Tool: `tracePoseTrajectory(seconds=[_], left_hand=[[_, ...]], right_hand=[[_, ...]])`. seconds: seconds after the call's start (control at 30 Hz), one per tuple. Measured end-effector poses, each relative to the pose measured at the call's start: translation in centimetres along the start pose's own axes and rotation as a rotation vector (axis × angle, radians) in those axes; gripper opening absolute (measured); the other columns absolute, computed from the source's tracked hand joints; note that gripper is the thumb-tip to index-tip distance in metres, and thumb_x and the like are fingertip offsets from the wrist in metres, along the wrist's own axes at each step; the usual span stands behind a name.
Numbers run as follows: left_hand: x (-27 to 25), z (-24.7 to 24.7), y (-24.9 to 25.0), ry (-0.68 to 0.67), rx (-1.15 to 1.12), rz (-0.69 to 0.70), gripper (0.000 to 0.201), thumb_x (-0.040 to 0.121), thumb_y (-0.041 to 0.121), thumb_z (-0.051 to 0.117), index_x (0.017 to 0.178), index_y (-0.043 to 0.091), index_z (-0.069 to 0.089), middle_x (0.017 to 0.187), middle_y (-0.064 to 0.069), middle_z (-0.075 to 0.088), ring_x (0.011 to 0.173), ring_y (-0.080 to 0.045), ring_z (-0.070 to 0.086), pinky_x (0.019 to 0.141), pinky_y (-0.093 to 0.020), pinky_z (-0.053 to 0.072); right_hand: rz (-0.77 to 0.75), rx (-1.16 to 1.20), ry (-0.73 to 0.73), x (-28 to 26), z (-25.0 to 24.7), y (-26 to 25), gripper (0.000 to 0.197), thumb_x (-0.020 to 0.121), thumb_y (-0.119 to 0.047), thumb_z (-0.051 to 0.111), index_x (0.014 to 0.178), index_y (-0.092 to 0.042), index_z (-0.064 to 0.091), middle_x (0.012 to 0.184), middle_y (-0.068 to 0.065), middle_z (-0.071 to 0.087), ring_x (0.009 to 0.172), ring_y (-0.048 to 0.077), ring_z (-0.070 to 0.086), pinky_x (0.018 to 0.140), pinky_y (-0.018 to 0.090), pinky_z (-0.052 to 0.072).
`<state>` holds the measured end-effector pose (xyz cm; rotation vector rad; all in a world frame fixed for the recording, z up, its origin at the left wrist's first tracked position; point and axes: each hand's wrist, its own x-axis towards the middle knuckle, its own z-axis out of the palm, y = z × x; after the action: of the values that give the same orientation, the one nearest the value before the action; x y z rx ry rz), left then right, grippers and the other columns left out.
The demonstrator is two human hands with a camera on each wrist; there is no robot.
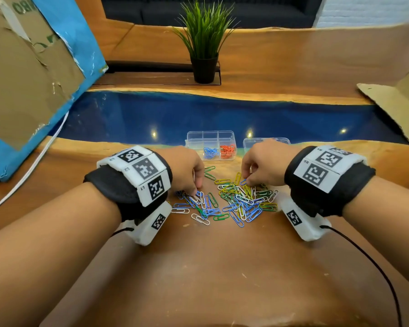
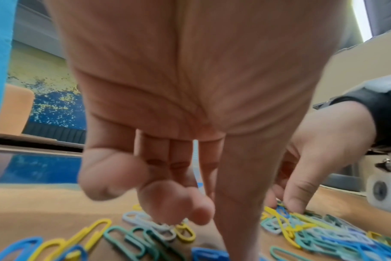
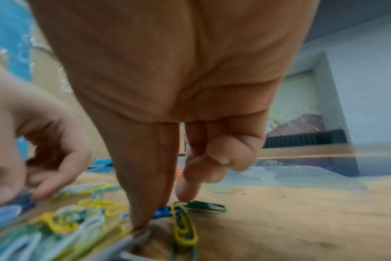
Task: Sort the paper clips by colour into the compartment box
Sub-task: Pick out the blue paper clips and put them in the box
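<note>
While both hands work at the loose pile of paper clips point(image 1: 224, 199) on the wooden counter point(image 1: 222, 267), the clear compartment box point(image 1: 211, 145) stands just beyond the pile, at the edge of the counter's blue resin strip point(image 1: 198, 114). Two of its compartments are filled: blue clips point(image 1: 210, 152) in the middle one, red clips point(image 1: 227, 151) in the one to the right. A second clear box point(image 1: 253, 142) is partly hidden behind the right hand.

Left hand point(image 1: 187, 169): palm down at the left edge of the pile. Its fingers point(image 2: 174, 206) are curled downward, with the tips just above white and yellow clips, while the thumb reaches down to the counter among blue clips. Whether a clip is pinched cannot be told.

Right hand point(image 1: 262, 164): palm down at the far right edge of the pile. The thumb and fingers point(image 3: 185, 185) come down onto a blue clip point(image 3: 163, 211), which lies flat on the counter between a yellow clip point(image 3: 184, 227) and a green clip point(image 3: 203, 205). The view is blurred, so a closed grip cannot be confirmed.

Remaining clips in the pile are blue, green, yellow and white, spread between the two hands. A potted plant point(image 1: 204, 43) stands well behind the box.
</note>
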<state>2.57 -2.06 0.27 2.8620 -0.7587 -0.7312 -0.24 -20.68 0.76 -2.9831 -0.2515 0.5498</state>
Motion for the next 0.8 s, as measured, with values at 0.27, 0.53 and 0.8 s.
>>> tracePoseTrajectory(seconds=[0.27,0.53,0.8], left_hand=[[-0.5,-0.2,-0.6,0.034,0.055,-0.024,0.013,0.076,0.019,0.073,0.081,0.027,0.065,0.065,0.01,0.053,0.064,-0.012,0.054,0.065,-0.024,0.044],[-0.7,0.2,-0.2,0.075,0.126,0.061,0.013,0.079,0.03,0.071,0.091,0.025,0.07,0.063,0.014,0.045,0.063,-0.007,0.045,0.063,-0.024,0.038],[-1.0,0.1,0.6,0.077,0.099,0.095,0.006,0.079,0.024,0.064,0.072,0.023,0.064,0.057,0.011,0.051,0.06,-0.008,0.05,0.049,-0.017,0.038]], right_hand=[[-0.003,-0.063,-0.046,0.3,-0.1,-0.8,0.021,0.083,-0.017,0.053,0.09,-0.01,0.072,0.081,0.002,0.065,0.078,0.018,0.057,0.069,0.026,0.048],[-0.017,0.084,0.066,-0.1,-0.9,-0.5,0.007,0.075,-0.023,0.066,0.069,-0.02,0.062,0.066,-0.008,0.058,0.068,0.013,0.054,0.063,0.026,0.045],[-0.03,0.749,-0.043,-0.2,0.2,-2.5,0.023,0.084,0.0,0.047,0.091,-0.016,0.063,0.062,0.002,0.054,0.058,0.019,0.056,0.061,0.028,0.053]])
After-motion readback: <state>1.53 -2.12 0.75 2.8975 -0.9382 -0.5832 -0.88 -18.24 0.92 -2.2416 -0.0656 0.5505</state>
